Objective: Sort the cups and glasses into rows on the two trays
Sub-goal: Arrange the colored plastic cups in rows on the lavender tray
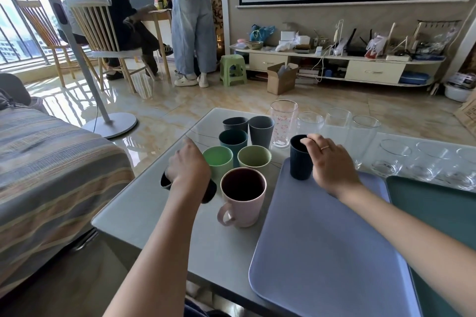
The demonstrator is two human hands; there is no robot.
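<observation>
My right hand (pixel 332 162) grips a dark blue ribbed cup (pixel 300 162) from above, fingers curled over its rim, and the cup stands upright on the far left corner of the lilac tray (pixel 322 252). That tray lies on the near right part of the counter (pixel 154 213), and just beside it on the right, touching or nearly so, lies a dark green tray (pixel 438 213) (only part of it is in view).

My left hand (pixel 189 170) is curled round a black cup (pixel 209 192) near the counter's left edge; the hand covers most of it, so I cannot tell whether it rests on the counter or is lifted.

Just right of that hand stands a pink mug (pixel 243 198) with its handle turned toward me. Behind it sit a bright green cup (pixel 217 159) and a pale olive cup (pixel 254 157) side by side, then a teal cup (pixel 233 140), and behind that two grey cups (pixel 235 123) (pixel 261 130) near the far left corner.

A tall glass with pink prints (pixel 283 123) stands just right of the grey cups. Beyond it, along the far edge, runs a row of clear glasses (pixel 337 123), and more clear glasses (pixel 394 157) stand toward the right edge, behind the green tray.
</observation>
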